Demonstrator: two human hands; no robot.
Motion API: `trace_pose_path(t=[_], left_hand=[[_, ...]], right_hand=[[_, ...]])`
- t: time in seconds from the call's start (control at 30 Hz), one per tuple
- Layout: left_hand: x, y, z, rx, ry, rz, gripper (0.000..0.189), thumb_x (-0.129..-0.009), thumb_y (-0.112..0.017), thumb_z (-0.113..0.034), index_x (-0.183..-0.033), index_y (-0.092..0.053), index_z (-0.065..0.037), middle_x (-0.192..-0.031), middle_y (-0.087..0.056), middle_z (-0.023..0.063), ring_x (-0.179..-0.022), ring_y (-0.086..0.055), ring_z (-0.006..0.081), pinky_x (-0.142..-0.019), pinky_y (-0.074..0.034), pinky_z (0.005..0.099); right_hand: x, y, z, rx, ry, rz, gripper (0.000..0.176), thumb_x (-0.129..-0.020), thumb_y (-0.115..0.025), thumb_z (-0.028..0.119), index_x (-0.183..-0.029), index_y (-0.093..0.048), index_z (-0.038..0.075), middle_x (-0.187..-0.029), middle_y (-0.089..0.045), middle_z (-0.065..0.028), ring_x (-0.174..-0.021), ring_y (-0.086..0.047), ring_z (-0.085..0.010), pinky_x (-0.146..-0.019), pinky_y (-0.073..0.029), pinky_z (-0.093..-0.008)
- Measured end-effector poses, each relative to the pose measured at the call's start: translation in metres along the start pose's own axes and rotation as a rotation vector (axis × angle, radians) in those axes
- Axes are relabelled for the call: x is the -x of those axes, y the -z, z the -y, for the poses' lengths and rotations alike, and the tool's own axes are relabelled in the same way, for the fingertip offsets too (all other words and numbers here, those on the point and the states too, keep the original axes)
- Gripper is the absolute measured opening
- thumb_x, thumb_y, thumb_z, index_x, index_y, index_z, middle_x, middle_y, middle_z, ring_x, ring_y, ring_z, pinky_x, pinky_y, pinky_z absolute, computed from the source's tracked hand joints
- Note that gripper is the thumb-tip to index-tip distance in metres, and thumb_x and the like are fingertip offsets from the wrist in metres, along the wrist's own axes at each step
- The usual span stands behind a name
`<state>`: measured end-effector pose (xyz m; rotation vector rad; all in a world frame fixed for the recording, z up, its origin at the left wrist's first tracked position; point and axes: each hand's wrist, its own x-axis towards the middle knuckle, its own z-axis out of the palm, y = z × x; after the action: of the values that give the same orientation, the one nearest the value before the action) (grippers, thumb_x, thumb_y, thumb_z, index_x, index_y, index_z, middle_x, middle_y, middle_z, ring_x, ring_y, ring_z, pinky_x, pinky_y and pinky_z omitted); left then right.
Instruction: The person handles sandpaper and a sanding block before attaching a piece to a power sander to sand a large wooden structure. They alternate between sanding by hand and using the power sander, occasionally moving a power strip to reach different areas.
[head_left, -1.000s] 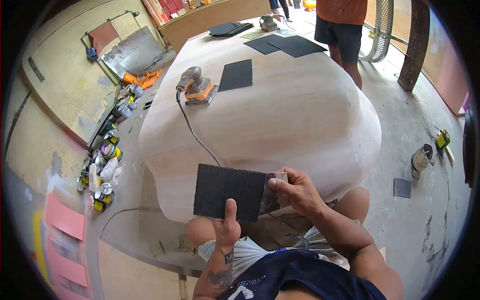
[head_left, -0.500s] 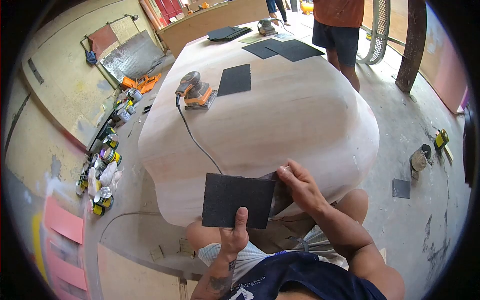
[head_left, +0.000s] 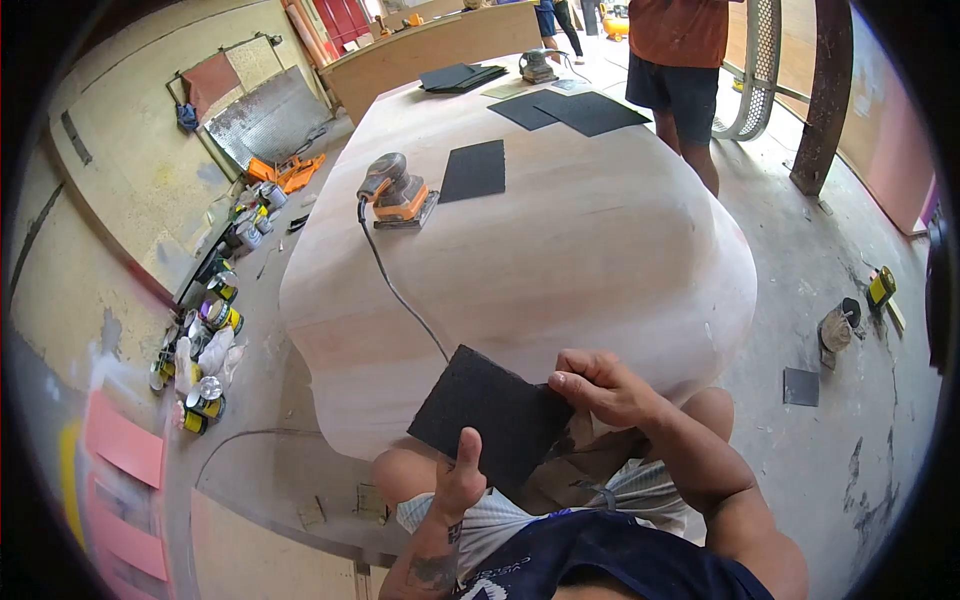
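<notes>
A black sandpaper sheet (head_left: 490, 415) is held low over my lap, tilted, with its dark face up. My left hand (head_left: 460, 485) grips its lower left edge, thumb on top and the other fingers hidden beneath. At the upper right corner, my right hand (head_left: 605, 385) pinches the sheet between thumb and fingers. Beyond my hands, an orange and grey electric sander (head_left: 400, 195) rests on the large pale curved panel (head_left: 520, 265), its cord trailing towards me. Another black sheet (head_left: 474, 170) lies just right of the sander.
More black sheets (head_left: 592, 113) and a stack of sheets (head_left: 460, 77) lie towards the far end, near a second sander (head_left: 538, 66). A person in dark shorts (head_left: 675, 95) stands at the right. Paint cans (head_left: 220, 315) line the left wall. A dark square (head_left: 801, 387) lies on the floor.
The sheet has turned clockwise and tilted. My right hand has moved slightly down and now pinches its corner; the brownish surface formerly beside the sheet is mostly hidden.
</notes>
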<state>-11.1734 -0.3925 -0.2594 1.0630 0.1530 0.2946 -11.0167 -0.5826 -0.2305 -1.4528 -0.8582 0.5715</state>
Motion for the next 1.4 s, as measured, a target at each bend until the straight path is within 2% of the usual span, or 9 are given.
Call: trace_pose_path(t=[0.2, 0.3, 0.5, 0.63, 0.73, 0.83, 1.07, 1.17, 1.4], left_hand=[[0.0, 0.023, 0.02, -0.423, -0.034, 0.011, 0.039, -0.106, -0.05, -0.031, -0.123, -0.06, 0.003, -0.119, -0.065, 0.009, -0.105, -0.062, 0.0169, -0.089, -0.05, 0.0285], [-0.002, 0.019, 0.021, -0.241, 0.063, 0.016, 0.04, -0.106, -0.05, -0.032, -0.123, -0.061, 0.003, -0.118, -0.066, 0.009, -0.106, -0.062, 0.0171, -0.091, -0.049, 0.0293], [0.009, 0.011, 0.008, -0.679, -0.13, 0.138, 0.041, -0.105, -0.052, -0.033, -0.123, -0.061, 0.003, -0.118, -0.066, 0.0088, -0.111, -0.06, 0.0192, -0.094, -0.048, 0.0323], [0.008, 0.013, 0.009, -0.674, -0.135, 0.167, 0.044, -0.104, -0.053, -0.035, -0.125, -0.06, 0.003, -0.121, -0.065, 0.0094, -0.113, -0.059, 0.0203, -0.094, -0.047, 0.0313], [0.007, 0.001, 0.001, -0.648, -0.092, 0.165, 0.044, -0.104, -0.054, -0.036, -0.125, -0.059, 0.003, -0.122, -0.064, 0.0095, -0.113, -0.059, 0.0199, -0.095, -0.046, 0.0313], [0.01, 0.012, 0.002, -0.709, -0.059, 0.186, 0.044, -0.104, -0.054, -0.035, -0.125, -0.059, 0.003, -0.121, -0.064, 0.0095, -0.112, -0.058, 0.0197, -0.095, -0.046, 0.0315], [0.018, 0.039, 0.014, -0.636, -0.039, 0.023, 0.036, -0.103, -0.055, -0.028, -0.116, -0.065, 0.003, -0.111, -0.068, 0.0078, -0.102, -0.063, 0.0197, -0.09, -0.049, 0.032], [0.023, 0.039, 0.01, -0.337, 0.015, -0.1, 0.028, -0.097, -0.056, -0.019, -0.112, -0.066, 0.003, -0.11, -0.068, 0.0071, -0.099, -0.064, 0.0198, -0.088, -0.051, 0.033], [0.021, 0.067, 0.025, -0.63, -0.363, -0.025, 0.028, -0.087, -0.057, -0.009, -0.111, -0.064, 0.002, -0.109, -0.068, 0.0078, -0.1, -0.064, 0.0216, -0.088, -0.051, 0.0334]], right_hand=[[-0.001, -0.005, 0.011, 0.069, 0.09, -0.3, 0.032, -0.104, -0.053, 0.024, -0.081, -0.053, 0.001, -0.066, -0.049, -0.0012, -0.066, -0.048, -0.0094, -0.058, -0.041, -0.0298], [-0.003, -0.006, 0.008, 0.091, 0.094, -0.229, 0.034, -0.104, -0.054, 0.026, -0.081, -0.053, 0.002, -0.066, -0.05, -0.0008, -0.063, -0.049, -0.0096, -0.057, -0.042, -0.0297], [-0.006, 0.003, 0.01, 0.003, 0.072, -0.261, 0.033, -0.105, -0.054, 0.025, -0.081, -0.053, 0.003, -0.061, -0.049, 0.0007, -0.055, -0.051, -0.0087, -0.05, -0.041, -0.0285], [-0.007, -0.002, 0.011, -0.024, -0.005, -0.231, 0.033, -0.104, -0.055, 0.027, -0.08, -0.051, 0.005, -0.07, -0.048, 0.0043, -0.07, -0.044, -0.0041, -0.061, -0.039, -0.0256], [-0.011, 0.001, 0.022, 0.024, -0.024, -0.225, 0.032, -0.106, -0.052, 0.024, -0.081, -0.053, 0.004, -0.063, -0.052, 0.0028, -0.058, -0.054, -0.0063, -0.051, -0.043, -0.026], [-0.036, 0.019, -0.01, 0.038, 0.292, -0.581, 0.031, -0.106, -0.051, 0.025, -0.082, -0.055, 0.004, -0.068, -0.05, 0.004, -0.067, -0.053, -0.0042, -0.057, -0.042, -0.0239], [-0.072, 0.085, -0.031, 0.01, -0.166, -0.509, 0.03, -0.102, -0.056, 0.028, -0.086, -0.061, 0.003, -0.069, -0.048, 0.0033, -0.061, -0.045, -0.006, -0.052, -0.037, -0.0257], [-0.102, 0.115, -0.035, -0.03, -0.274, -0.444, 0.031, -0.1, -0.058, 0.03, -0.088, -0.063, 0.003, -0.068, -0.05, 0.0013, -0.056, -0.047, -0.0082, -0.049, -0.038, -0.0275], [-0.158, 0.124, -0.033, -0.33, -0.212, -0.363, 0.041, -0.1, -0.059, 0.043, -0.1, -0.067, 0.003, -0.086, -0.069, -0.0087, -0.069, -0.065, -0.0159, -0.06, -0.053, -0.0295]])
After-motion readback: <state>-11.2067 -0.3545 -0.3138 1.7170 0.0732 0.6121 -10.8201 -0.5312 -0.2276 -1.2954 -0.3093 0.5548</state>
